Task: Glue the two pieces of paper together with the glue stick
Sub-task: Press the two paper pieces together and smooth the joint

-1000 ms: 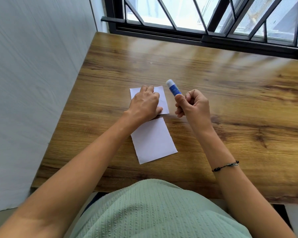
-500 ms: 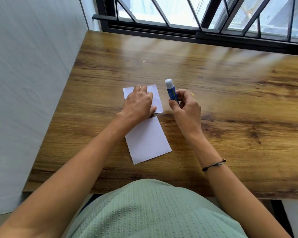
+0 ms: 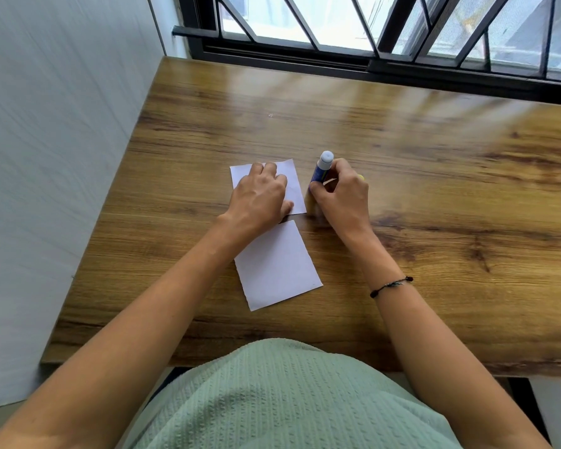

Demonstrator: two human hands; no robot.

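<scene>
Since the earlier frame, glue stick (image 3: pixel 321 166) has swung upright, just right of far paper (image 3: pixel 292 186), right hand (image 3: pixel 340 196) curled round it. Left hand (image 3: pixel 259 196) presses flat on far paper; near paper (image 3: pixel 277 265) lies free on wooden table (image 3: pixel 434 189).

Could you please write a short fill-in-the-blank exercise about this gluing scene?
1. The right hand grips the ___.
2. The left hand presses on the ___ piece of paper.
3. The near piece of paper lies flat on the ___.

Missing words: glue stick; far; table
</scene>
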